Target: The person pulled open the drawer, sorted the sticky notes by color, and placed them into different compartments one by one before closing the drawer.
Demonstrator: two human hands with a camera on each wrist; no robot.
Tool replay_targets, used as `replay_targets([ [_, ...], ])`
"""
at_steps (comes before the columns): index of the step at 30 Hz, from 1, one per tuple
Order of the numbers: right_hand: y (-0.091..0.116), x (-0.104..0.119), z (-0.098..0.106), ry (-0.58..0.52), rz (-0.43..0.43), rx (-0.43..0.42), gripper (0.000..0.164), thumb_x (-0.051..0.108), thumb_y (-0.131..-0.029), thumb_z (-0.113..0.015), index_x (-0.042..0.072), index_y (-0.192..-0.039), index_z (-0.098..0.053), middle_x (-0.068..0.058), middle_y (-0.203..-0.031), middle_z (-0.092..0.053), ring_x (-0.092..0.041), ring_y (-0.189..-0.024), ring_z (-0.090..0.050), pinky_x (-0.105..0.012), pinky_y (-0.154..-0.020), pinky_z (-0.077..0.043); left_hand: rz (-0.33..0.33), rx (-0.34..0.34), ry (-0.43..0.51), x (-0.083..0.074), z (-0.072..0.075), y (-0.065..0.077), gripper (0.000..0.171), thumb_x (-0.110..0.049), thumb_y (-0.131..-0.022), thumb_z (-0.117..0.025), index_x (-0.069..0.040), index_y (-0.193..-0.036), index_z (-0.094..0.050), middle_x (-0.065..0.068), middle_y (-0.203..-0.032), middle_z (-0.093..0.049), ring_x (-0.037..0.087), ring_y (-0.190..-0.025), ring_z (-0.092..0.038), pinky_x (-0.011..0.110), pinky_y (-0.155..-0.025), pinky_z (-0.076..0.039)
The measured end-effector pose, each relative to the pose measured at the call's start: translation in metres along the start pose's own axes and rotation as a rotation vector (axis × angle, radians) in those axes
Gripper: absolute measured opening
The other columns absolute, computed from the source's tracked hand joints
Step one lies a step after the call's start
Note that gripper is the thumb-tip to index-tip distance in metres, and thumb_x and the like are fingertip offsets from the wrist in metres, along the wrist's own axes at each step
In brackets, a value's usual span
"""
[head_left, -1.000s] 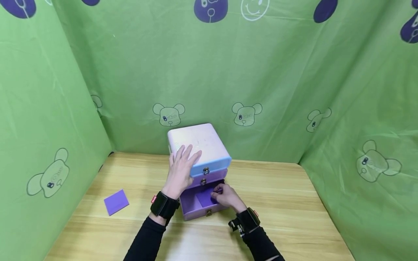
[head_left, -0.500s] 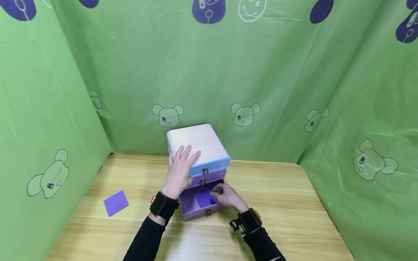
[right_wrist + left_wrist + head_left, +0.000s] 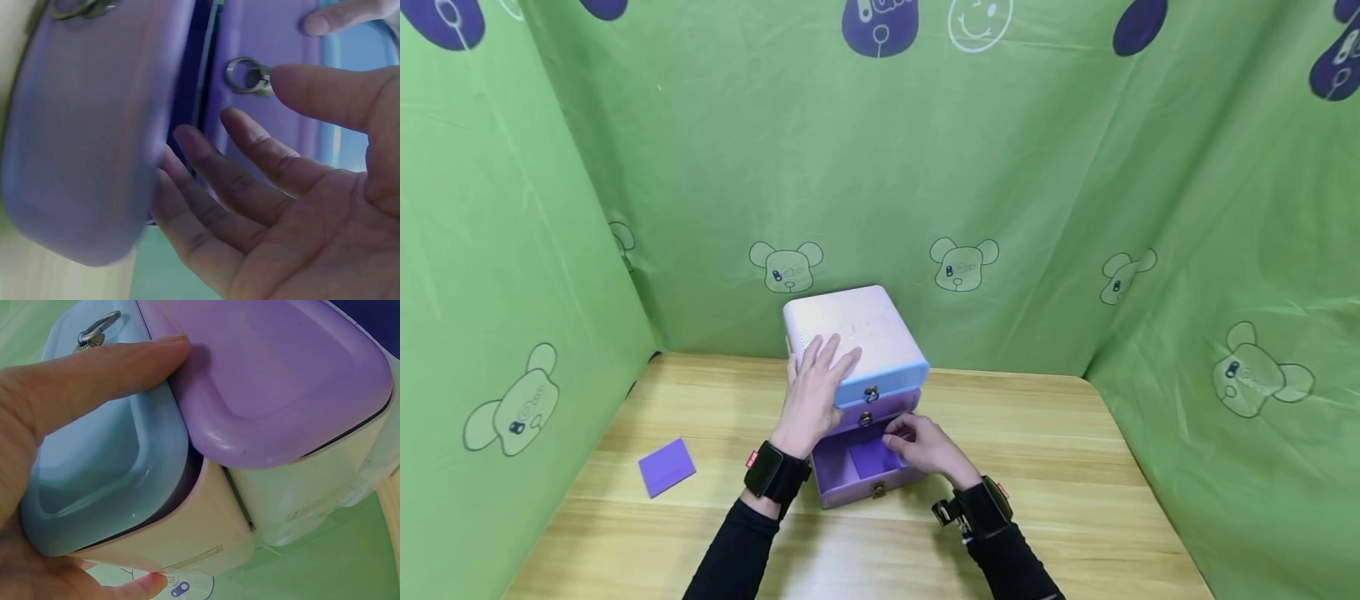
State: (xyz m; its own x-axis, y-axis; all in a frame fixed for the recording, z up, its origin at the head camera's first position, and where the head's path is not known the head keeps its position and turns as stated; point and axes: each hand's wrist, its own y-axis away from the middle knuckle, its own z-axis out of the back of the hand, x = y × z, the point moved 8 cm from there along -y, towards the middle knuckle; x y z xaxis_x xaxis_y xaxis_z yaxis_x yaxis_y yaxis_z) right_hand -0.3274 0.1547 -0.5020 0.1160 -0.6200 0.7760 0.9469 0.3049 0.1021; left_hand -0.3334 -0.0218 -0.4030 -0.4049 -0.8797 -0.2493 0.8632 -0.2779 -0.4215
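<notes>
A small drawer box [image 3: 857, 329] with a pale pink top stands near the back of the table. Below its light blue front [image 3: 883, 382] sits a purple drawer front [image 3: 880, 408]. The bottom purple drawer [image 3: 850, 497] is pulled out, and a darker purple flat piece [image 3: 871, 458] lies in its right part. My left hand [image 3: 808, 400] rests spread over the box's left front corner, its thumb [image 3: 112, 381] straight across the blue front. My right hand [image 3: 928, 446] is at the drawer's right end, fingers loosely bent. In the right wrist view nothing lies between its fingers [image 3: 253, 140].
A flat purple square [image 3: 667, 467], like a piece of paper, lies on the wooden table [image 3: 1060, 467] at the left. Green printed cloth [image 3: 1037, 167] hangs close behind the box and along both sides. Metal ring pulls [image 3: 247, 76] stick out from the drawer fronts.
My right hand has shifted slightly to the right and lifted a little from the dark purple piece in the drawer. My left hand and the box stay as they were.
</notes>
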Motion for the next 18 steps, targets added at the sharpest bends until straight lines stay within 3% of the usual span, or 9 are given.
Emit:
replay_targets([
  [9, 0.005, 0.035, 0.026, -0.003, 0.075, 0.005, 0.020, 0.021, -0.098, -0.064, 0.009, -0.112, -0.070, -0.006, -0.107, -0.072, -0.019, -0.096, -0.065, -0.033, -0.084, -0.055, 0.003, 0.004, -0.001, -0.001, 0.003, -0.001, 0.103, -0.004, -0.058, -0.094, -0.026, -0.149, -0.050, 0.014, -0.162, -0.039, 0.041, -0.151, -0.032, 0.074, -0.116, -0.030],
  [18, 0.010, 0.065, 0.050, 0.003, 0.177, -0.084, 0.026, 0.019, -0.098, -0.065, 0.008, -0.122, -0.067, -0.008, -0.113, -0.074, -0.024, -0.104, -0.069, -0.040, -0.092, -0.058, 0.005, 0.014, 0.005, -0.001, 0.002, 0.000, 0.102, -0.004, -0.059, -0.094, -0.026, -0.148, -0.050, 0.015, -0.162, -0.039, 0.041, -0.151, -0.032, 0.075, -0.115, -0.030],
])
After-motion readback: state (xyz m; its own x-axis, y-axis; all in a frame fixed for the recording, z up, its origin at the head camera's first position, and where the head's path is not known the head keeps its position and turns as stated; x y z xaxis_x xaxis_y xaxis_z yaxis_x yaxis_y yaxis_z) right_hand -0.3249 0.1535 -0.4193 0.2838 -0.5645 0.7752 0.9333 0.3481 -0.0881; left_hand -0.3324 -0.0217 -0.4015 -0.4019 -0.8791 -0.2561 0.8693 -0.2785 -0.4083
